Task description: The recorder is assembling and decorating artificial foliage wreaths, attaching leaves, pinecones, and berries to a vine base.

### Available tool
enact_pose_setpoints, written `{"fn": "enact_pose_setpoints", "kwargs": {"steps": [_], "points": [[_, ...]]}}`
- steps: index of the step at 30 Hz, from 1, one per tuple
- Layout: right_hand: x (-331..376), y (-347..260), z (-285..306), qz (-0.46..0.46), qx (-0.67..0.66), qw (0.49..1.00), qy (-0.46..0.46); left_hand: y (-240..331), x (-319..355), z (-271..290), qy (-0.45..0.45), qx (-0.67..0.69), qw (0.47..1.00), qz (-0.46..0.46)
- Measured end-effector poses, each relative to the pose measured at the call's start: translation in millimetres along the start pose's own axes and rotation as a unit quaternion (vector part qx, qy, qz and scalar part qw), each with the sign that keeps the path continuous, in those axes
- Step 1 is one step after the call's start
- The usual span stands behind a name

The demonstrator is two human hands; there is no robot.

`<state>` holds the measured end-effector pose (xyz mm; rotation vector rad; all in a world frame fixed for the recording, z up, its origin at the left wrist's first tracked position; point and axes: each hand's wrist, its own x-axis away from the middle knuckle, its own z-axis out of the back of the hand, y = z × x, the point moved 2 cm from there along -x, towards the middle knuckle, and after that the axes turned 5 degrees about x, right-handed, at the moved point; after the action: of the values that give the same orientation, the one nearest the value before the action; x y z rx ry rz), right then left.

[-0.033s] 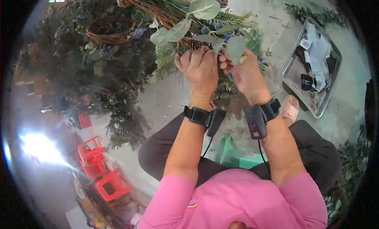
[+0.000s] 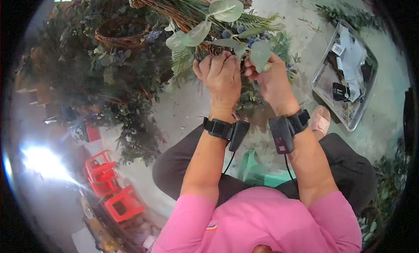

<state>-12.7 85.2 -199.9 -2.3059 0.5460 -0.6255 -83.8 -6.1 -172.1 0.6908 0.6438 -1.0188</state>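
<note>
In front of me is a twig wreath (image 2: 174, 6) trimmed with pale green leaves (image 2: 226, 10), fern sprigs, blue berries and pine cones. My left hand (image 2: 221, 85) is closed on its near edge, just below a small pine cone (image 2: 215, 50); its fingertips are partly hidden in the foliage. Close beside it, my right hand (image 2: 277, 87) has its fingers curled together beneath a broad round leaf (image 2: 260, 54). That leaf covers part of the fingers, and whatever they pinch cannot be made out.
A large heap of greenery (image 2: 87, 65) with another twig ring (image 2: 120, 37) fills the left. To the right lies a clear plastic tray (image 2: 316, 88) holding papers and a black item. Red plastic stools (image 2: 124, 203) stand at lower left; a green stool (image 2: 257, 172) is beneath me.
My right hand's fingers have shifted very slightly under the leaf. My left hand and the wreath look the same.
</note>
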Motion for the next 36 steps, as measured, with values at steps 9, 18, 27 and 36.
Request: {"fn": "enact_pose_setpoints", "kwargs": {"steps": [9,18,27,36], "points": [[-5,17,-14,0.084,-0.082,0.993,0.01,-1,13,12,-0.013,-0.007,0.998,0.068],[-4,24,-18,0.125,0.093,0.987,0.037,-6,16,15,0.041,0.025,0.998,0.051],[-3,26,-15,0.116,0.12,0.986,-0.015,-6,24,13,0.07,0.077,0.987,0.122],[1,24,-15,0.123,0.143,0.982,-0.025,-6,27,13,0.068,0.083,0.982,0.156]]}}
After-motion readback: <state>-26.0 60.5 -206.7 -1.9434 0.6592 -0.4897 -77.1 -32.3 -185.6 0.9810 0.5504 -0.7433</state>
